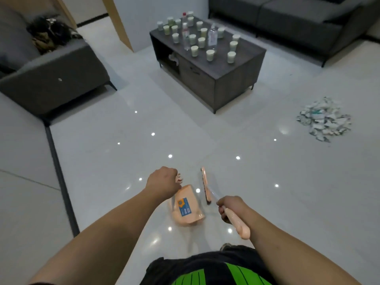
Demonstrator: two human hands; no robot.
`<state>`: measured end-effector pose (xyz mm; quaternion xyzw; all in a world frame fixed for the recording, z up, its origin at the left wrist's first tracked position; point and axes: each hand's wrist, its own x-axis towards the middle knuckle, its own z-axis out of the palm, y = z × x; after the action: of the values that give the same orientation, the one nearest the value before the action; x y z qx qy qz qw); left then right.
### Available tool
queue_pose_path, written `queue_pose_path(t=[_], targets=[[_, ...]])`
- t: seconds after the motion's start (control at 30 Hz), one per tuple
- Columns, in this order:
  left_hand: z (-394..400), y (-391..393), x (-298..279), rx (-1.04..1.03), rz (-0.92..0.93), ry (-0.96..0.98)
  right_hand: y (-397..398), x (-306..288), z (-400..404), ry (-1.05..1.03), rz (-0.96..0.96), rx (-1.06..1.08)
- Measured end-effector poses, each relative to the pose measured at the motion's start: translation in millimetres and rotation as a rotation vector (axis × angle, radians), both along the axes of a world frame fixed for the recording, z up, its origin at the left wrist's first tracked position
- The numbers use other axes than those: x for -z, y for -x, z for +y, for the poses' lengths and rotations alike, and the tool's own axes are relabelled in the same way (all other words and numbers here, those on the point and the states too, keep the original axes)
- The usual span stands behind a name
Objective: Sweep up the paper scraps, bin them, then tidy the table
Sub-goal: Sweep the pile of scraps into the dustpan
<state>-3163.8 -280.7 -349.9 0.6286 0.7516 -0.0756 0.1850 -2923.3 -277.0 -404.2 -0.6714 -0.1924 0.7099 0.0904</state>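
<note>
A heap of white and green paper scraps (324,119) lies on the pale floor at the right. My left hand (163,182) grips the handle of a peach dustpan (188,208), which hangs below it with a blue label showing. My right hand (231,207) grips the peach handle of a hand brush (205,185); its bristle head points away from me. Both tools are held above the floor, well short of the scraps. A dark coffee table (232,79) stands ahead, carrying several paper cups (210,55) and a few clear bottles (212,38).
A grey sofa (53,79) runs along the left with a dark bundle (49,33) on it. Another grey sofa (298,19) sits at the back right. A wooden panel (120,23) leans behind the table. Glossy floor tiles lie between me and the scraps.
</note>
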Motion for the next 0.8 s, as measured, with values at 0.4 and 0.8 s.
queue_pose_path(t=[0.4,0.8], targets=[[240,-179,-1,0.535,-0.031,-0.206,-161,-1,99,-0.082,-0.155,0.477],[480,-236,0,0.585,-0.272,-0.214,-184,8,254,0.029,-0.303,0.79]])
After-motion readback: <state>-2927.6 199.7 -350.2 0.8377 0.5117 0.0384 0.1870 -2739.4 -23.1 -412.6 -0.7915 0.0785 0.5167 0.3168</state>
